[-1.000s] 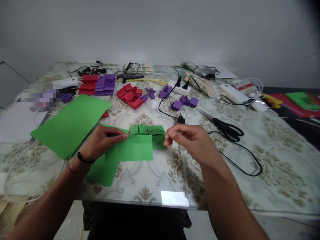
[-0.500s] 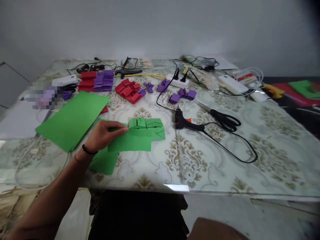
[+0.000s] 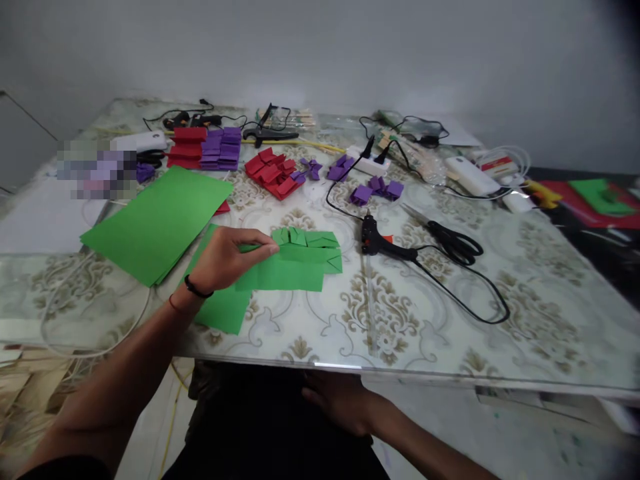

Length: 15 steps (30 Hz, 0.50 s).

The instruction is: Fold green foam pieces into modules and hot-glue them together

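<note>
Paper pieces on a patterned bench (image 3: 440, 360), with the worker's two hands well apart. The left hand (image 3: 230, 257) has thumb and forefinger drawn together in a pinch at the far edge of a flat green sheet (image 3: 295, 275); whether the neighbouring layer is also caught cannot be told. The sheet lies in the near middle of the bench, its long axis running left to right, and most of its length extends to the right and near side of the pinching fingertips. Along its far edge, and roughly parallel to it, lies a folded green piece (image 3: 320, 239), whose right end reaches beyond that of the sheet. The left hand is clearly the nearer to both. The right hand (image 3: 345, 400) rests on dark clothing (image 3: 250, 420) below the near edge of the bench, apart from the paper; its fingers are partly lost in shadow, so their grip cannot be told. To the left, a stack of green sheets (image 3: 163, 223) lies obliquely. To the right, a black glue gun (image 3: 383, 245) lies on its side, with scissors (image 3: 453, 243) farther right. Beyond are red folded pieces (image 3: 270, 173).
</note>
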Each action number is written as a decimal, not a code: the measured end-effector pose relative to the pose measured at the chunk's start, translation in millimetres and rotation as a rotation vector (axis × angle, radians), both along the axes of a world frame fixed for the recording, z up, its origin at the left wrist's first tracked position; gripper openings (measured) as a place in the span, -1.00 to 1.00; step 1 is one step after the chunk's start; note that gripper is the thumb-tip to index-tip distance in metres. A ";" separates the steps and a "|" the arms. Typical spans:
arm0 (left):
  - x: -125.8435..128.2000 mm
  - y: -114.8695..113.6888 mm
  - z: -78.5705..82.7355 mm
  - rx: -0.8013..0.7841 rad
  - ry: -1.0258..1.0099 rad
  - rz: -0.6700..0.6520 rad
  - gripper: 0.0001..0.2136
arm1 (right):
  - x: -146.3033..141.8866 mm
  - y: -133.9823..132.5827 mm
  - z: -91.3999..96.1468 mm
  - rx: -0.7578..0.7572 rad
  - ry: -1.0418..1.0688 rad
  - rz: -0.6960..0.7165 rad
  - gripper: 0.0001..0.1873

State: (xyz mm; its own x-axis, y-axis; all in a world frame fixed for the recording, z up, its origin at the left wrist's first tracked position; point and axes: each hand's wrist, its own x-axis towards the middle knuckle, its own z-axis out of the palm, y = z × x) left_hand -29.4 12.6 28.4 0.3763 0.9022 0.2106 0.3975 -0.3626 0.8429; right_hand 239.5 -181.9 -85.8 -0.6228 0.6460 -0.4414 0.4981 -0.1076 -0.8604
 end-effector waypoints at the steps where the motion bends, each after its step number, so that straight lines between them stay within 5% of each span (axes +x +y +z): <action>1: 0.3 -0.6 0.5 0.004 0.004 -0.004 -0.77 | -4.3 0.8 -1.8 -0.005 0.013 -0.017 -0.40; 4: 1.5 -1.9 0.8 0.015 0.011 -0.011 -0.78 | -35.1 13.3 12.4 -0.143 0.270 0.240 -0.40; 7: 3.0 -2.8 0.8 0.013 0.000 -0.025 -0.81 | -70.6 28.3 18.5 -0.129 0.597 0.572 -0.33; 8: 3.4 -3.1 1.0 0.012 -0.004 -0.030 -0.82 | -77.6 31.7 14.6 -0.120 0.499 0.538 -0.42; 9: 3.8 -3.5 1.2 0.012 -0.006 -0.033 -0.82 | -81.4 34.2 8.7 -0.084 0.319 0.361 -0.53; 11: 4.4 -4.1 1.7 0.015 -0.001 -0.034 -0.83 | -82.2 37.2 -3.5 -0.063 0.190 0.208 -0.50; 14: 4.7 -3.7 1.2 0.021 0.007 -0.031 -0.83 | -84.6 38.4 -9.3 -0.069 0.233 0.178 -0.50; 15: 4.6 -3.0 0.4 0.023 0.005 -0.031 -0.83 | -88.7 38.2 -7.4 -0.110 0.345 0.300 -0.49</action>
State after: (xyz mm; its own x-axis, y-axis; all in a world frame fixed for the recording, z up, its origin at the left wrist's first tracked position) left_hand -24.8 9.5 28.8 0.4054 0.8850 0.2290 0.3903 -0.3941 0.8321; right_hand 150.8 -143.6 -93.2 -0.8971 0.3762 -0.2318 0.2084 -0.1023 -0.9727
